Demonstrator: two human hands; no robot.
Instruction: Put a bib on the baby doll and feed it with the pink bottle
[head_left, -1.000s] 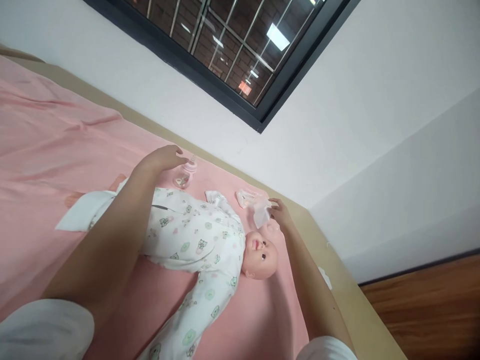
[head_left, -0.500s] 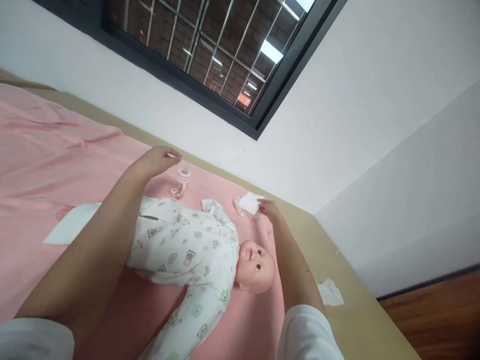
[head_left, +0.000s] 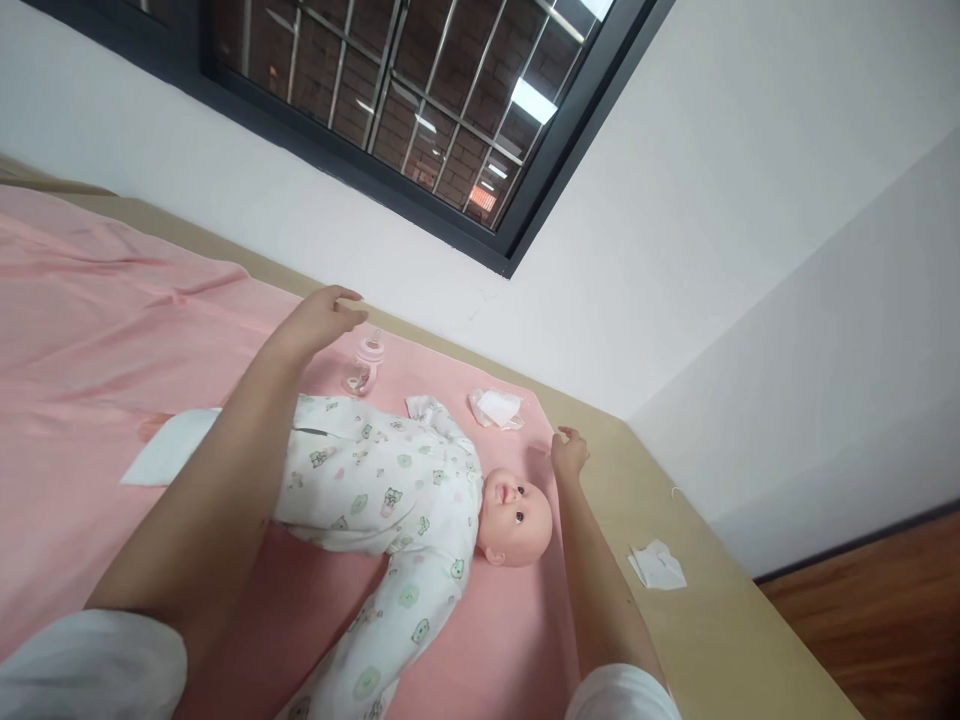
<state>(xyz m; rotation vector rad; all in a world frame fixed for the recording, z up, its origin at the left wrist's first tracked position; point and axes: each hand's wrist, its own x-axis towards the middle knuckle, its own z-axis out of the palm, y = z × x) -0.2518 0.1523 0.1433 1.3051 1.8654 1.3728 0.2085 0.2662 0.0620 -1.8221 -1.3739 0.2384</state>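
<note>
A baby doll (head_left: 390, 480) in white printed clothes lies on its back on a pink sheet (head_left: 495, 640), its head to the right. My left arm crosses over its lower body. Beyond the doll, my left hand (head_left: 328, 318) is held open and empty above a clear baby bottle with a pink collar (head_left: 364, 365). Past the doll's head, my right hand (head_left: 570, 454) is raised by the sheet's edge, fingers loosely bent and apart, holding nothing. A small clear packet with white tissue (head_left: 496, 408) lies to the left of that hand, apart from it.
A crumpled white tissue (head_left: 658, 566) lies on the tan surface (head_left: 720, 620) at the right. A white sheet of paper or cloth (head_left: 169, 450) shows beside my left forearm. White wall and a dark-framed barred window (head_left: 442, 215) rise behind.
My right hand has left the tissue packet and moved right and toward me. White tissue stays on the packet. My left hand's fingers have spread slightly; the view has shifted a little.
</note>
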